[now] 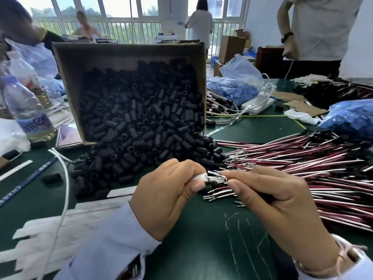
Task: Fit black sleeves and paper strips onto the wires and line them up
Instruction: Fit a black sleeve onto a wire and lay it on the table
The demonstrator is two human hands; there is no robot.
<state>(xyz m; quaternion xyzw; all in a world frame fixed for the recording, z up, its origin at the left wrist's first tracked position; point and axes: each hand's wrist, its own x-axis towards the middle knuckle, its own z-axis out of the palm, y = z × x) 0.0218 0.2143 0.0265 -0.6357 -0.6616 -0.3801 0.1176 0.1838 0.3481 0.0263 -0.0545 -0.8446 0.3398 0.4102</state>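
Observation:
My left hand (pixel 167 195) pinches a small white paper strip (pixel 199 176) against the metal terminals of a wire. My right hand (pixel 268 197) grips a bundle of red and white wires (pixel 220 183) by their ends, fingertips meeting the left hand's. A large heap of the same wires (pixel 323 168) fans out to the right on the green table. Black sleeves (pixel 141 122) fill a tipped cardboard box (pixel 66 81) and spill onto the table in front of my hands. Loose white paper strips (pixel 60 229) lie at lower left.
A plastic bottle (pixel 28 110) stands at far left. A white cable (pixel 64 188) curves past the strips. Blue bags of parts (pixel 353 116) and a white power strip (pixel 258 102) sit at the right back. People stand beyond the table.

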